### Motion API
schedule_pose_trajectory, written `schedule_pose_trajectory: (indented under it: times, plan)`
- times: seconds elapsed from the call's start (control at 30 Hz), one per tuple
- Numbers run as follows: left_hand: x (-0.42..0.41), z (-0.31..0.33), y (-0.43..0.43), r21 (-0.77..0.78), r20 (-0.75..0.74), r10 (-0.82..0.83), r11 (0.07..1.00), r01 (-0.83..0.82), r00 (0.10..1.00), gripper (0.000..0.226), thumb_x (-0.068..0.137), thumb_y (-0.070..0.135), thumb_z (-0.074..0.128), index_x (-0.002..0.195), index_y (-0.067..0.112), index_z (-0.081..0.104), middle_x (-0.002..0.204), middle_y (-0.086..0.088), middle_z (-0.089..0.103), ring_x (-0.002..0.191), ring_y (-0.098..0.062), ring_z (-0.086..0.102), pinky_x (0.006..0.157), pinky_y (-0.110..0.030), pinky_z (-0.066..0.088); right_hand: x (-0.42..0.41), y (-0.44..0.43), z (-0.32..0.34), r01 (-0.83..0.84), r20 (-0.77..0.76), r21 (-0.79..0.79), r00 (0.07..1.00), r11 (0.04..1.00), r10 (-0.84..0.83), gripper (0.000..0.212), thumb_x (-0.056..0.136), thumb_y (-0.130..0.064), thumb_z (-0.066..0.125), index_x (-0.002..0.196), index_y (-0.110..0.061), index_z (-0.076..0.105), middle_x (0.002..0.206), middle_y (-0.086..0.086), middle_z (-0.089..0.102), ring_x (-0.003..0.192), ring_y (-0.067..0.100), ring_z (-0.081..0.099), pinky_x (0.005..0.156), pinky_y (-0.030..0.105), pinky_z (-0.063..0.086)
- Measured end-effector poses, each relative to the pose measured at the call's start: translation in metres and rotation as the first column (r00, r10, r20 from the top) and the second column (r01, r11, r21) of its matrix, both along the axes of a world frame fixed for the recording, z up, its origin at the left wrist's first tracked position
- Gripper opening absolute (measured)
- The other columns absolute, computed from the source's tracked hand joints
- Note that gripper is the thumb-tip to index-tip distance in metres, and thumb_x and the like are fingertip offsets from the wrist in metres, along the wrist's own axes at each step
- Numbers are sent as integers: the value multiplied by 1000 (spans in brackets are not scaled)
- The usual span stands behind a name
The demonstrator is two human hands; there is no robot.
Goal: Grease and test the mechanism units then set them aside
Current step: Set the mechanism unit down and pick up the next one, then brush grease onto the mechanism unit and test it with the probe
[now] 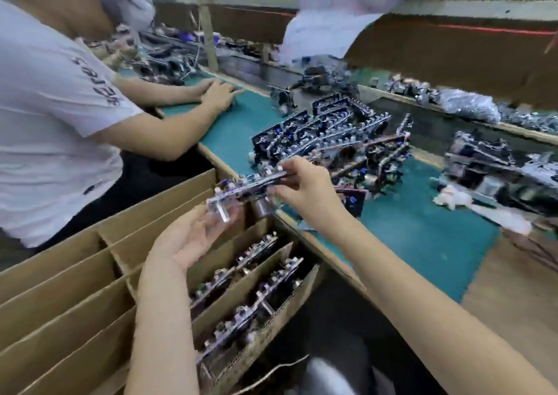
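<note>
The right hand (302,184) is pinching the far-right end of a mechanism unit (250,186) between thumb and fingertips. The left hand (193,237) is lying palm up beneath the unit's near-left end, its fingers loosely curved and touching that end. Motion blur is hiding whether they are actually gripping it. The unit is a long, narrow assembly and is being held in the air. Its long axis is running from near left to far right, with the far-right end tilted a little higher.

Directly below, a cardboard box (69,276) with upright dividers is sitting beside the bench (416,231). Several finished units (241,310) are standing on edge in its right-hand slots. Beyond the hands, a pile of units (332,131) is lying on the bench's green mat. To the left, a second person (45,107) in a white T-shirt is resting both hands on the far part of the bench.
</note>
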State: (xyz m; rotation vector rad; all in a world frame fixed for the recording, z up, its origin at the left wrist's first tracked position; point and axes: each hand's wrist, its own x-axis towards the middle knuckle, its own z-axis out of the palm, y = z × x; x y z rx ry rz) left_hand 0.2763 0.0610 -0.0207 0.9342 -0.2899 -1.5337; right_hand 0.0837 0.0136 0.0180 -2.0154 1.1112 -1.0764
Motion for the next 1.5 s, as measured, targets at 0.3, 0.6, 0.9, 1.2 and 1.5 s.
schedule_pose_trajectory:
  times: [0.3, 0.6, 0.9, 1.2, 1.5]
  plan:
    - [43, -53, -35, 273, 736, 7, 912, -306, 676, 23, 94, 2, 52, 71, 8, 49, 73, -7, 52, 51, -15, 55, 46, -18, 48, 81, -53, -58, 68, -260, 279, 966, 958, 7, 46, 83, -15, 68, 124, -3, 51, 119, 16, 57, 105, 25, 56, 81, 26, 42]
    - [38, -45, -32, 362, 863, -308, 930, -64, 402, 20, 89, 20, 62, 85, 0, 61, 96, -16, 65, 94, -28, 62, 88, -37, 49, 78, -74, -64, 75, -535, 267, 841, 961, 83, 40, 83, 3, 55, 124, -1, 53, 120, 18, 54, 107, 30, 55, 85, 32, 45]
    - [30, -53, -44, 463, 693, -384, 886, 32, 610, 47, 103, 23, 37, 135, -11, 35, 134, -34, 45, 123, -42, 48, 95, -44, 43, 85, -71, -56, 50, -756, 115, 652, 992, 55, 23, 87, -5, 53, 110, -2, 53, 106, 15, 57, 86, 29, 54, 66, 31, 41]
    - [25, -82, -49, 606, 760, -602, 793, 71, 245, 61, 97, 33, 50, 141, -5, 32, 146, -18, 37, 130, -33, 40, 105, -40, 34, 95, -61, -88, -16, -900, 35, 435, 999, 38, 29, 97, -26, 45, 118, -10, 56, 118, 7, 61, 109, 26, 57, 84, 33, 42]
    - [18, -79, -51, 648, 757, -650, 760, 58, 62, 41, 98, 41, 45, 93, 0, 52, 91, -7, 49, 80, -22, 47, 75, -32, 37, 90, -57, -85, -8, -896, 82, 437, 997, 77, 27, 96, -20, 45, 117, -7, 56, 118, 9, 61, 109, 27, 57, 87, 34, 44]
